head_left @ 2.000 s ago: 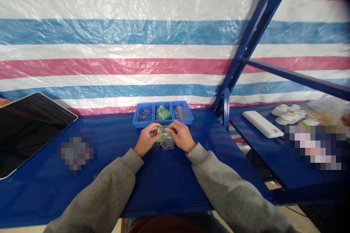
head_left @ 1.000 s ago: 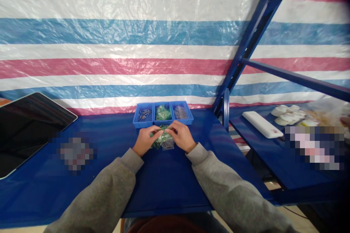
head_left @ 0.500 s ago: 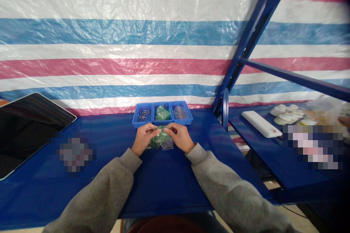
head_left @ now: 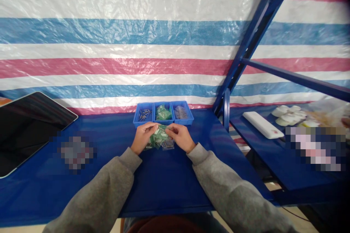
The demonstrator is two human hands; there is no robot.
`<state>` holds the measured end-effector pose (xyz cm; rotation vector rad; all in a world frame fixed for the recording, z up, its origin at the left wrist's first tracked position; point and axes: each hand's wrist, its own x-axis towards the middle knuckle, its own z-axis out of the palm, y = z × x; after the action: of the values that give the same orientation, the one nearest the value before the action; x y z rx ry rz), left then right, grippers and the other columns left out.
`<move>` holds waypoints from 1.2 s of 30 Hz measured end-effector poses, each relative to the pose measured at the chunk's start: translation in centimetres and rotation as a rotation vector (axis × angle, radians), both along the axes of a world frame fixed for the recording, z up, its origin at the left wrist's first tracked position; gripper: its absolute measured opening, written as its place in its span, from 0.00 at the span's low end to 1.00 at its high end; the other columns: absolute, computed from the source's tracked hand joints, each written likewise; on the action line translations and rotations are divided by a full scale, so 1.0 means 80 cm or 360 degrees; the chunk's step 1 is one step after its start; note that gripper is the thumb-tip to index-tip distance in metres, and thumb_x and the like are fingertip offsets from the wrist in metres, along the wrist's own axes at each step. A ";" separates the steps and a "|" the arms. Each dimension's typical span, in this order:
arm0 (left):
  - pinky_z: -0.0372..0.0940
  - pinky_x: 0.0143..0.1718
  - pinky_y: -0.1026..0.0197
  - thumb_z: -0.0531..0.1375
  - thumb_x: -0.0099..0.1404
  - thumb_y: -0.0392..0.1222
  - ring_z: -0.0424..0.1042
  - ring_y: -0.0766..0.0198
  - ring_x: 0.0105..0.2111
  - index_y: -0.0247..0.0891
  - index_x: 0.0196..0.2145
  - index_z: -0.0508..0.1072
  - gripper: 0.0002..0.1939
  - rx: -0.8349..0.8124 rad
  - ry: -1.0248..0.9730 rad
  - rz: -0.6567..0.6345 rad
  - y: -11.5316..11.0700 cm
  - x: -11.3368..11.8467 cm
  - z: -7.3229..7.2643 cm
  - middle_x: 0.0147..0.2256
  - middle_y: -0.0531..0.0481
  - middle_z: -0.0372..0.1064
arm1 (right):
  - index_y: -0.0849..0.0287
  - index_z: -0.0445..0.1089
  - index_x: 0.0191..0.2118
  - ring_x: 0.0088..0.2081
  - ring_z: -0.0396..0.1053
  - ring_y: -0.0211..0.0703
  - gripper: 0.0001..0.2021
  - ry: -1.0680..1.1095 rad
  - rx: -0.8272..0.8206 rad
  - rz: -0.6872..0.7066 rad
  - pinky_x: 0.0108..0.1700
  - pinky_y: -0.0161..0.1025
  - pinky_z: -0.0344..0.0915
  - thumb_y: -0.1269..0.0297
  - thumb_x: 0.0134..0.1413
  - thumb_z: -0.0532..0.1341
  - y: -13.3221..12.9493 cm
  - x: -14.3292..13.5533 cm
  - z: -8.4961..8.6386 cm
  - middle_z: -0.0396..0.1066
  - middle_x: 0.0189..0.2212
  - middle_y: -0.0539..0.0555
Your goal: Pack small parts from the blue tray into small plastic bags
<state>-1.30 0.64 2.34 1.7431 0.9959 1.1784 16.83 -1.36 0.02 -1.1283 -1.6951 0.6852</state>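
Head view.

A: Where is the green bag (head_left: 160, 135), please, and what do the hands do with it?

B: It is in the middle of the blue table (head_left: 164, 182), just on the near side of the blue tray (head_left: 187, 121). The left hand (head_left: 141, 139) holds its left side, and the right hand (head_left: 182, 137) holds its upper right part. Both hands are nearly closed, the fingers bent, the thumb pinching against the forefinger.

A: Does the bag rest on the table?

B: This I cannot tell exactly. A small clear packet (head_left: 168, 145) lies at its near right edge, below the right hand.

A: And in the tray?

B: Three compartments: metal pins (head_left: 144, 115) in the left one, green plastic (head_left: 163, 112) in the middle, clear plastic (head_left: 180, 113) in the right one.

A: How will the bag handle, in your opinion?

B: I judge it light and soft, with a thin film that crumples easily and is a little slippery. The small pieces inside seem hard and can slide down to one corner. So it is better to pinch the film flat at two upper edges, not too strongly, because a thin film may tear.
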 end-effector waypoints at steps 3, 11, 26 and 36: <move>0.62 0.41 0.61 0.57 0.60 0.46 0.70 0.59 0.38 0.36 0.36 0.77 0.13 0.0140 0.0132 -0.0069 -0.005 0.000 0.009 0.36 0.46 0.73 | 0.60 0.70 0.28 0.25 0.63 0.37 0.09 -0.0208 0.0148 0.0014 0.29 0.34 0.58 0.60 0.52 0.59 -0.004 -0.001 0.007 0.67 0.22 0.50; 0.63 0.43 0.59 0.58 0.59 0.46 0.69 0.58 0.40 0.36 0.44 0.73 0.17 0.0066 0.0084 -0.0036 -0.006 0.000 0.006 0.40 0.45 0.72 | 0.59 0.72 0.29 0.26 0.62 0.38 0.09 -0.0145 0.0240 -0.0023 0.29 0.34 0.58 0.59 0.53 0.59 -0.003 0.000 0.006 0.66 0.23 0.51; 0.62 0.38 0.62 0.60 0.57 0.46 0.69 0.62 0.33 0.33 0.32 0.74 0.12 0.0085 0.0175 -0.0109 -0.003 0.001 -0.003 0.31 0.47 0.71 | 0.61 0.70 0.29 0.26 0.61 0.37 0.08 0.0031 0.0039 0.0104 0.29 0.33 0.57 0.61 0.50 0.60 -0.001 -0.003 0.007 0.66 0.23 0.49; 0.61 0.29 0.65 0.62 0.55 0.47 0.67 0.65 0.28 0.30 0.35 0.73 0.16 -0.0343 -0.0038 -0.0243 -0.009 0.008 -0.003 0.29 0.49 0.71 | 0.62 0.69 0.31 0.25 0.61 0.36 0.11 0.0127 -0.0042 -0.0019 0.29 0.33 0.59 0.59 0.54 0.56 0.003 0.001 0.000 0.67 0.23 0.49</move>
<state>-0.64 -0.07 2.09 1.5999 0.9222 0.9567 16.89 -1.09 0.03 -1.1145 -1.6149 0.7377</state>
